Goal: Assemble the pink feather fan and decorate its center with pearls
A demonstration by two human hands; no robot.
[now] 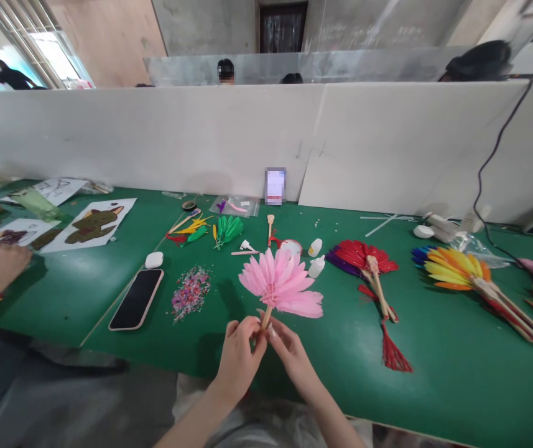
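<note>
A pink feather fan (281, 283) stands up from a thin wooden handle just above the near edge of the green table (457, 373). My left hand (239, 354) and my right hand (289, 350) both pinch that handle at its lower end, fingers closed around it. The feathers spread out above my fingertips. A pile of small mixed-colour sequins (190, 291) lies to the left of the fan. Two small white glue bottles (315, 256) stand just behind it.
A black phone (136, 298) and white earbud case (153, 259) lie left. Green and yellow feathers (222, 230) sit behind. A red fan (369, 261) and rainbow fan (462, 274) lie right. Another person's hand (0, 264) rests far left. A white partition (247, 137) backs the table.
</note>
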